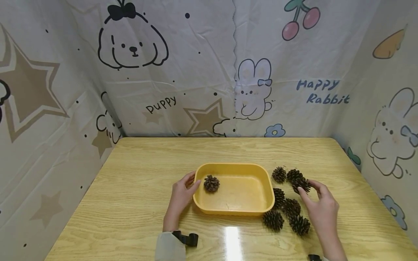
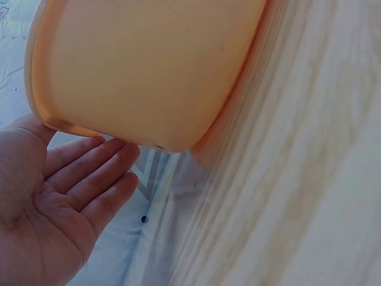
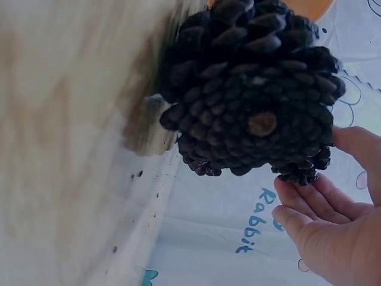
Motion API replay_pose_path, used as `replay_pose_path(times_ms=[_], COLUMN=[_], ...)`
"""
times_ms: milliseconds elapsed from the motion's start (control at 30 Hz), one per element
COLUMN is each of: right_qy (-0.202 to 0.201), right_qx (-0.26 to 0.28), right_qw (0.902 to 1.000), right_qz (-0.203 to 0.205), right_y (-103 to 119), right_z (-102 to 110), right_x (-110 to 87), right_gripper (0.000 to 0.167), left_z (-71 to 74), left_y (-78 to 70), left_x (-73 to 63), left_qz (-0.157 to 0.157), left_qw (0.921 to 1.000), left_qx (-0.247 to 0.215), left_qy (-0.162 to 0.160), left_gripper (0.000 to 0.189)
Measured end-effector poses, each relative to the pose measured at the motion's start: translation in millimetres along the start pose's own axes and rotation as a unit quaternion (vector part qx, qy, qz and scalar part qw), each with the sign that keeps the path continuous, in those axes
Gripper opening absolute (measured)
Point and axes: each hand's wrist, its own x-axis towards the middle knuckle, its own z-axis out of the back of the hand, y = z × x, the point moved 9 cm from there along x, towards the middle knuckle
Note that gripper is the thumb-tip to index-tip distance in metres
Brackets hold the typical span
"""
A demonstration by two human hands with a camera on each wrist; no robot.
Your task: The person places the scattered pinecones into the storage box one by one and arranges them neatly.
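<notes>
A yellow plastic basin (image 1: 240, 197) stands on the table, a single brown pine cone (image 1: 211, 183) lying near its left end. My left hand (image 1: 181, 195) holds the basin's left rim, thumb over the edge; the left wrist view shows its fingers (image 2: 98, 179) against the outer wall. To the right of the basin, my right hand (image 1: 323, 206) pinches a dark pine cone (image 1: 301, 185) between thumb and fingers. In the right wrist view that cone is mostly hidden behind a large nearer pine cone (image 3: 256, 101).
Several more pine cones are grouped along the basin's right side, among them a back one (image 1: 279, 174) and a front one (image 1: 273, 220). Wood-grain table (image 1: 137, 188) extends around them. A printed cloth (image 1: 202, 72) hangs behind and at both sides.
</notes>
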Motion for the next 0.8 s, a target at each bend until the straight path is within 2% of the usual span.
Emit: replay_pose_path(times_ms=[367,800], right_qy=[-0.012,-0.027], right_qx=[0.025,0.053], right_qw=[0.9988,0.9921], right_qz=[0.041,0.111], right_y=[19,46], right_z=[-9,-24], right_x=[-7.8,-16.1], right_gripper=[0.045,0.045], left_z=[1.2,1.3], left_y=[-0.4,-2.2], left_x=[0.3,0.7], left_qz=[-0.01,-0.015], left_qw=[0.9999,0.9999], left_qx=[0.003,0.001], left_qy=[-0.002,-0.002], left_gripper=[0.047,0.047])
